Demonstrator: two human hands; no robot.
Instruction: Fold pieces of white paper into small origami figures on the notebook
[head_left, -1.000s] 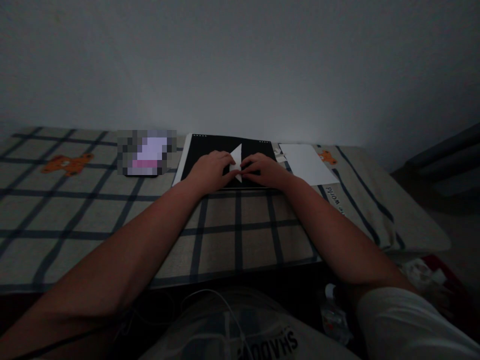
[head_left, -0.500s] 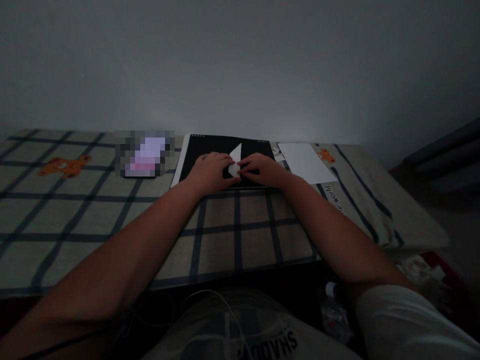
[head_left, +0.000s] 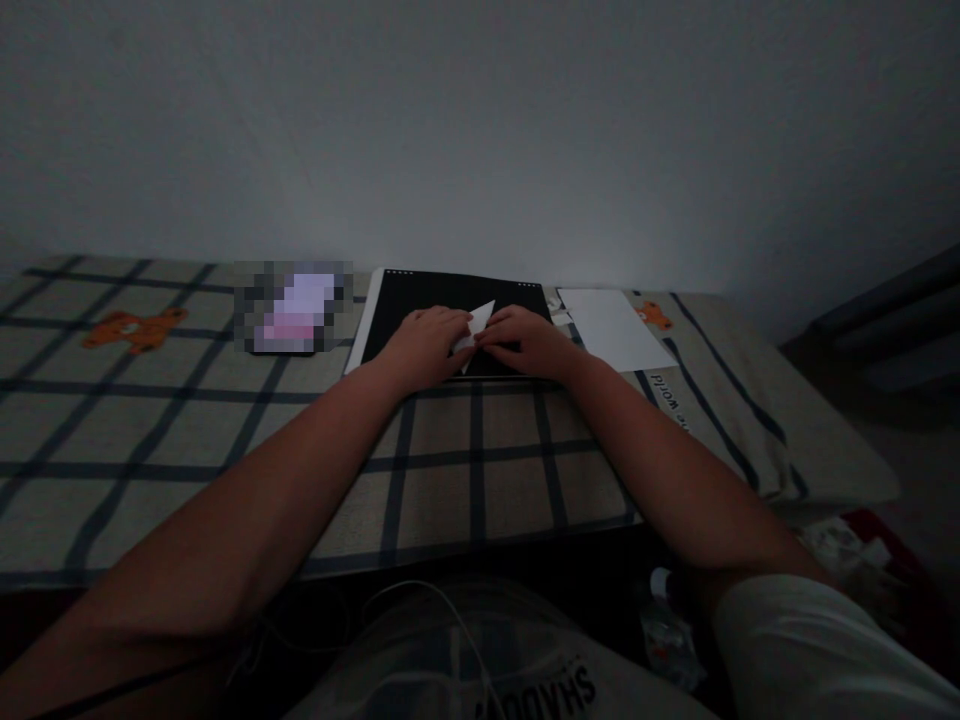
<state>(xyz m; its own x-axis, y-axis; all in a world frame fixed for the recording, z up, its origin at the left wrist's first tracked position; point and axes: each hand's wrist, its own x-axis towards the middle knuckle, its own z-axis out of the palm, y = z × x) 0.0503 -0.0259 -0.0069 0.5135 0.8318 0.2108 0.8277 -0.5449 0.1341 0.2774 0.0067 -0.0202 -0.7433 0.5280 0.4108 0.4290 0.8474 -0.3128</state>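
Dim room, checked bedcover (head_left: 480,450) with dark grid lines, an orange bear print (head_left: 133,328) at far left. Next along, a blurred-out lilac patch (head_left: 294,306) lies flat on the cover, nothing readable there. Then the black board (head_left: 450,295) with a white edge, sitting near the wall, and both hands work on top of it. Left hand (head_left: 424,343) rests palm down on the board, fingers curled in toward the middle, tips pinching the left edge of the folded white paper (head_left: 477,323); grip is light, hand mostly closed over it, exact finger spread too dark to tell. The paper is a small pointed piece, long axis tilted, tip pointing up and to the right, lower end tucked between the two hands. Right hand (head_left: 525,340) mirrors it, palm down, fingertips closed onto the paper's right edge, touching the left hand's fingertips or just beside them. Both hands are equally near, the paper lies straight between them, a little forward of the knuckles. Right of the board a blank white sheet (head_left: 615,325) lies flat, well apart from the hands, a second small bear print at its far corner. Printed text on the cover's right border reads upside down, ending in "world", the rest is cut off. On the shirt (head_left: 525,680) at the bottom, mirrored letters read roughly "SHADO", partly hidden. Cluttered wrappers (head_left: 847,550) at lower right, no legible label.
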